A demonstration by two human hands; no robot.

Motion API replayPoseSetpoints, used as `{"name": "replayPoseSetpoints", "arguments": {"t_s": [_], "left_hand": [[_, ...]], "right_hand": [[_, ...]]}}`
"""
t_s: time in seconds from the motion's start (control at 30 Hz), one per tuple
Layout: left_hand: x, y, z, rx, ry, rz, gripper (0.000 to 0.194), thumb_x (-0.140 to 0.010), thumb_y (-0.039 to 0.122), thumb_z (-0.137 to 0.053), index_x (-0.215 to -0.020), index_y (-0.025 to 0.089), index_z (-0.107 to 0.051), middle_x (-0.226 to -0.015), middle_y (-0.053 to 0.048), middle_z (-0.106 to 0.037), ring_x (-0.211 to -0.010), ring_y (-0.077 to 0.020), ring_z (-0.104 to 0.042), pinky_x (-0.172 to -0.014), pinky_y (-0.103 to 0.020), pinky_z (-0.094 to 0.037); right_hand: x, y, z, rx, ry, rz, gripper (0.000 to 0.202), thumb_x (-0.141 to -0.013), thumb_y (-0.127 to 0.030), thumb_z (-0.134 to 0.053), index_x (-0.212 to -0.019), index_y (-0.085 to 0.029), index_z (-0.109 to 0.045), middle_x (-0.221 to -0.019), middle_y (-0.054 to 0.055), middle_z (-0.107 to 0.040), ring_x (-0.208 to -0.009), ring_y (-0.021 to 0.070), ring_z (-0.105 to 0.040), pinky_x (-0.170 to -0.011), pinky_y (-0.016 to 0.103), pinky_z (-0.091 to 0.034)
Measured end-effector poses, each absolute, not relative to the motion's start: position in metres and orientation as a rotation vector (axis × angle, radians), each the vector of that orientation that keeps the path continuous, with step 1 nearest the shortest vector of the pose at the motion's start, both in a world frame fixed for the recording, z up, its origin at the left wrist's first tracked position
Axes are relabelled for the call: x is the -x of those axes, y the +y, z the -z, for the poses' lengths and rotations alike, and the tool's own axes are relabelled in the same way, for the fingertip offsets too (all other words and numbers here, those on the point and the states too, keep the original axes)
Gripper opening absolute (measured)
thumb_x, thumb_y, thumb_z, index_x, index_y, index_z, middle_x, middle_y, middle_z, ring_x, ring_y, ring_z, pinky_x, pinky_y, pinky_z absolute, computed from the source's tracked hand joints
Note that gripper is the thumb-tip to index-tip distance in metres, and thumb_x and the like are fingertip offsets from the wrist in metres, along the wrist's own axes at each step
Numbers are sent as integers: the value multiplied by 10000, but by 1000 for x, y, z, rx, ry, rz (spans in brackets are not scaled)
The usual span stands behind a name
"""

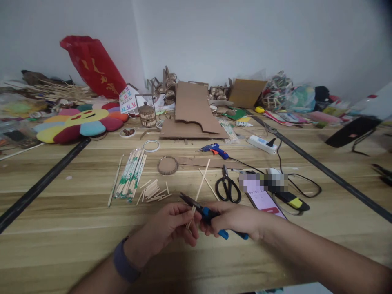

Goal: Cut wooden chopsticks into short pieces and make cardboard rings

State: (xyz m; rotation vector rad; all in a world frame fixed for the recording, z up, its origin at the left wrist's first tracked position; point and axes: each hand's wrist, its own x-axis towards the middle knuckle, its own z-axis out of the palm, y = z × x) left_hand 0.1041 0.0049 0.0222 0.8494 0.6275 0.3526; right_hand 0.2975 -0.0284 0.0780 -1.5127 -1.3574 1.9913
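Note:
My left hand (176, 224) is closed, pinching thin wooden sticks (192, 213) between thumb and fingers. Wrapped in my right hand (229, 218) is a pair of pliers with blue and black handles (196, 203), its dark jaws pointing left across the sticks. One long wooden stick (203, 178) slants up and away from just behind the jaws; whether they bite it is hard to see. Short cut stick pieces (151, 190) lie loose beyond my left hand. Past my right hand rest black-handled scissors (228, 190).
Wrapped stick bundles (130, 175) lie at left, near a round cardboard piece (168, 165). Farther back are a blue glue gun (212, 150), a white power strip (261, 143) and stacked cardboard (192, 108). A phone (265, 200) and a yellow-black cutter (295, 202) lie at right.

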Motion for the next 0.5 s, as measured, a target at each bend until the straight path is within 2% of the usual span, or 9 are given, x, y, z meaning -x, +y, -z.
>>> {"name": "replayPoseSetpoints", "arguments": {"t_s": [0.07,0.23,0.5], "left_hand": [[-104,4,-23,-847,618,-346,367,-706,463,-770,-813,119,-695,-606,-15,-684,-487,-107,-619,-523,-209,-488],[-104,5,-25,-840,650,-323,385,-702,474,-773,-844,124,-699,-596,-13,-690,-469,-93,-621,-491,-173,-438],[-104,5,-22,-863,633,-304,406,-704,505,-760,-842,127,-705,-565,5,-664,-436,-81,-588,-452,-168,-397]], "right_hand": [[-299,-29,-76,1499,-1363,-1997,235,-558,-180,-558,-791,-165,-582,-745,-15,-567,-658,105,-473,-565,210,-345],[-301,-29,-69,1437,-1518,-1928,231,-584,-183,-536,-815,-183,-544,-714,-47,-476,-636,93,-389,-570,217,-294],[-301,-28,-64,1449,-1644,-1828,225,-577,-165,-508,-798,-205,-492,-691,-57,-437,-631,103,-372,-553,226,-278]]}}
